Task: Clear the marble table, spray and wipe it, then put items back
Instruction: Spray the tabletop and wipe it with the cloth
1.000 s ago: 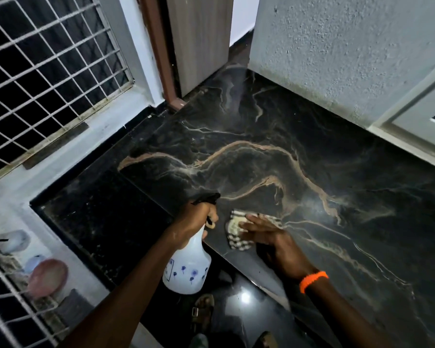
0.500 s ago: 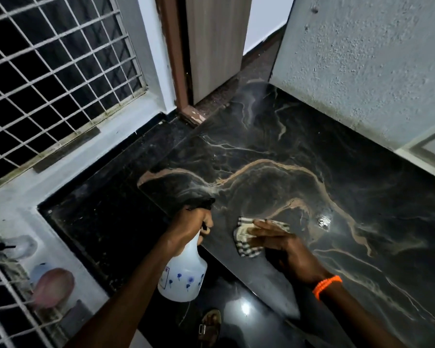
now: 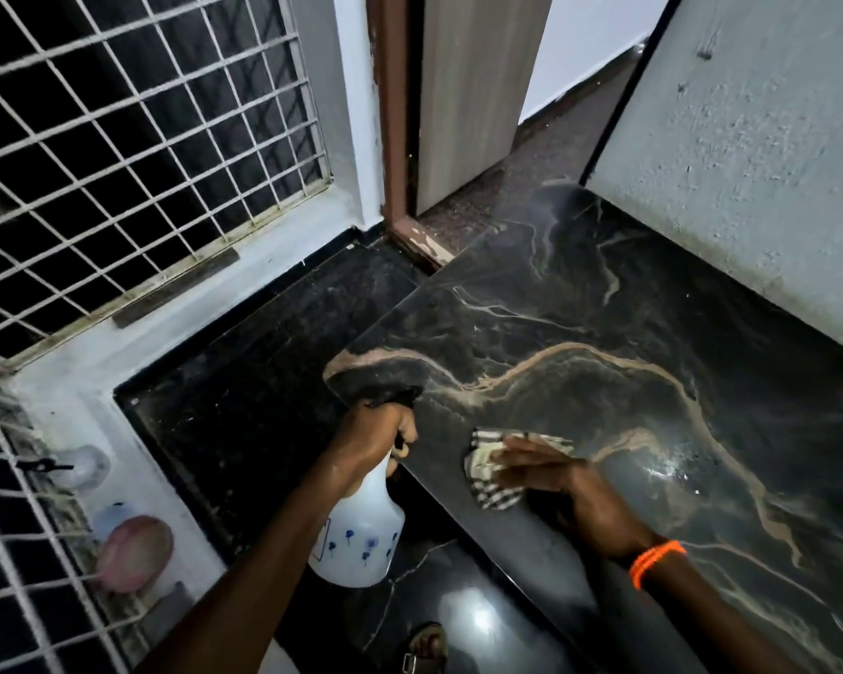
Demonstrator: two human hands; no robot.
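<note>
- Right hand (image 3: 551,474), fingers spread flat on the cloth (image 3: 495,479), has slid slightly along the table (image 3: 653,308) near its front edge.
- Left hand (image 3: 378,430) still grips the bottle (image 3: 361,542) at the corner, off the table.

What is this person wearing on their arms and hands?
Very little. Both arms are bare as far up as the picture shows, with no sleeves in sight. The left hand has no glove, ring or band that I can see. The right hand is also ungloved, with a thin bright orange band around its wrist.

marble table (image 3: 604,362) bare beyond cloth (image 3: 492,484), wall (image 3: 750,187) behind
</note>
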